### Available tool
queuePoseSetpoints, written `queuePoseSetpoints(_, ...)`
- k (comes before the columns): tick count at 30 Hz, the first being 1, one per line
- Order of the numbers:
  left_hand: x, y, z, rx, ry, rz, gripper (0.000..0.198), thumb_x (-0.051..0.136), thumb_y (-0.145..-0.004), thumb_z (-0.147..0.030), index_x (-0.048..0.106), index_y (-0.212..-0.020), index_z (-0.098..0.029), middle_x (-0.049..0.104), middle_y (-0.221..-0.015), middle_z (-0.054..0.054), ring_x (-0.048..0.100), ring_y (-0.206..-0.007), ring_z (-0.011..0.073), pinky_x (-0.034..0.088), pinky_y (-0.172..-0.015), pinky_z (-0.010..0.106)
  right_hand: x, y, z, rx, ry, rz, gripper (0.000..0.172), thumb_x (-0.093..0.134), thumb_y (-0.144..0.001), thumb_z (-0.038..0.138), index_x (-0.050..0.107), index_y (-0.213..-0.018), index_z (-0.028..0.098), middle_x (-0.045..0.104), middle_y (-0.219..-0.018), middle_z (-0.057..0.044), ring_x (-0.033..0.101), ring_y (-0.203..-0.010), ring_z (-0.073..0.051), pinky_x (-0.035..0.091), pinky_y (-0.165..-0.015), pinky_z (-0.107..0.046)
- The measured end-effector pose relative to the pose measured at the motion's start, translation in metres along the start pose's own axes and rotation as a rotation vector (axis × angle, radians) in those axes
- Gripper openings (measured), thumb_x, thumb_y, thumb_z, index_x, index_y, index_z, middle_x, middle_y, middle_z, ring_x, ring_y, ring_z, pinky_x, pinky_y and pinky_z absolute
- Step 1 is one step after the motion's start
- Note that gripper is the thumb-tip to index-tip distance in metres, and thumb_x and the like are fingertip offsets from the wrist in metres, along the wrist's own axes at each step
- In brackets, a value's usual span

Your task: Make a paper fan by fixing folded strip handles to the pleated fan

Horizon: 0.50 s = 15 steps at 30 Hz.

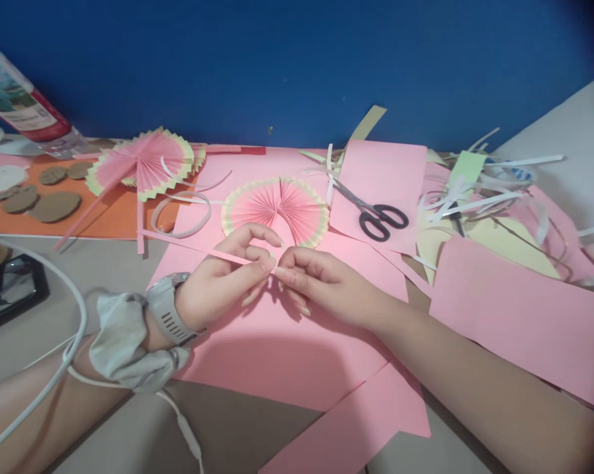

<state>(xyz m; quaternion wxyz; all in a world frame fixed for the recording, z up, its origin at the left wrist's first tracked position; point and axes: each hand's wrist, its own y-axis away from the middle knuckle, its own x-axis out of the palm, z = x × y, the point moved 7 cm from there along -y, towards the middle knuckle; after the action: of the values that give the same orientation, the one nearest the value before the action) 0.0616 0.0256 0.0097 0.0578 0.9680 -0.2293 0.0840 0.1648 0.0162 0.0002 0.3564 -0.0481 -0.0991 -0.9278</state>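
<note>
My left hand [232,273] and my right hand [316,276] meet fingertip to fingertip over pink paper sheets [257,368]. A thin pink paper strip [193,246] runs from the left into my left hand's pinch. My right thumb and fingers are closed at the strip's end; the very tip is hidden between them. Just beyond my hands lies a pleated paper rosette [250,207], pink with a yellow-green rim. A grey watch [171,309] and a pale scrunchie [129,336] sit on my left wrist.
Black-handled scissors [375,214] lie on pink paper at the right, near heaped paper scraps [494,197]. More rosettes [143,164], cardboard discs [54,206] and a tilted bottle [27,99] are left. A phone [10,289] and white cable [74,296] lie nearer. A blue panel [297,66] stands behind.
</note>
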Motion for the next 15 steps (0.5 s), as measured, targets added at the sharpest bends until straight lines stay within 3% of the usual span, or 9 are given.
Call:
queuePoseSetpoints(5, 0.0078, 0.0007, -0.0023, 0.019, -0.051, 0.038, 0.014, 0.054, -0.089, -0.030, 0.049, -0.096, -0.018, 0.054, -0.052, -0.007, 0.040, -0.035, 0.0051, 0.033, -0.037, 0.016, 0.0020, -0.0005, 0.0015, -0.012, 0.036, 0.029, 0.028, 0.051, -0.094, 0.038, 0.050, -0.077, 0.016, 0.048, -0.054, 0.005, 0.051, -0.053, -0.010, 0.042, -0.059, -0.024)
queuePoseSetpoints(13, -0.0016, -0.0024, -0.0027, 0.069, -0.071, -0.011, 0.010, 0.051, -0.091, -0.027, 0.049, -0.097, -0.020, 0.044, -0.044, -0.011, 0.037, -0.032, 0.0051, 0.028, -0.035, 0.015, -0.0021, -0.0006, -0.0007, 0.005, 0.003, -0.026, 0.032, 0.047, -0.096, 0.038, 0.052, -0.074, 0.016, 0.049, -0.049, 0.006, 0.054, -0.052, -0.010, 0.046, -0.064, -0.025)
queuePoseSetpoints(15, 0.0002, -0.0018, -0.0018, 0.064, -0.091, 0.005, 0.011, 0.051, -0.091, -0.027, 0.048, -0.099, -0.019, 0.045, -0.046, -0.010, 0.039, -0.035, 0.0059, 0.032, -0.038, 0.016, -0.0017, -0.0001, -0.0020, 0.020, 0.015, -0.015, 0.031, 0.046, -0.096, 0.038, 0.054, -0.076, 0.015, 0.049, -0.048, 0.006, 0.051, -0.049, -0.009, 0.044, -0.060, -0.024)
